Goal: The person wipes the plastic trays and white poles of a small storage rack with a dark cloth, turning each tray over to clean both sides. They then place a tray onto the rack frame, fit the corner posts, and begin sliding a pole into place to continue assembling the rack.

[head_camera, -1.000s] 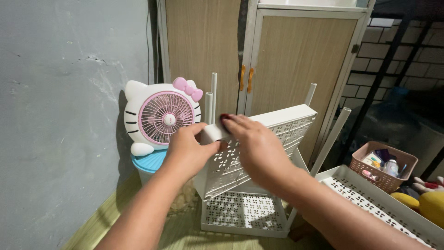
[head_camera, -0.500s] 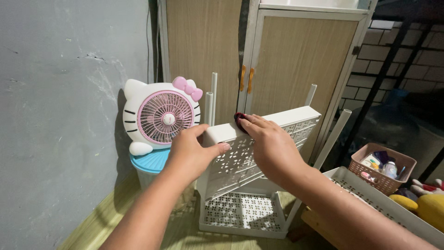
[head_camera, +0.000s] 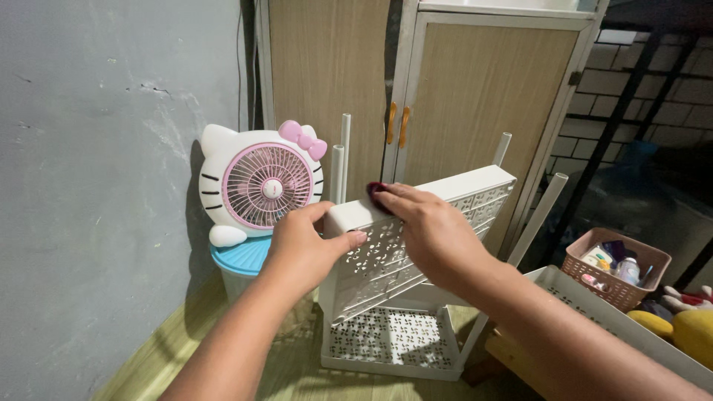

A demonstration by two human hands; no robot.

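Observation:
A white perforated plastic rack shelf [head_camera: 475,200] sits tilted on its white poles [head_camera: 344,152] above a lower shelf [head_camera: 386,341]. My left hand [head_camera: 308,241] grips the tilted shelf's near left corner, thumb on the front face. My right hand [head_camera: 427,226] lies flat along the shelf's top edge, fingers pointing left, pressing a small dark red thing [head_camera: 377,188] against the rim; what it is cannot be told.
A cat-shaped pink and white fan [head_camera: 260,182] stands on a blue lid [head_camera: 241,256] by the grey wall. Wooden cupboard doors [head_camera: 475,96] stand behind. Another white shelf [head_camera: 616,323], a pink basket [head_camera: 616,267] of small items and yellow toys [head_camera: 679,327] lie at right.
My right hand has slid right along the shelf's top edge and back toward the left corner. The left hand kept its hold on the corner.

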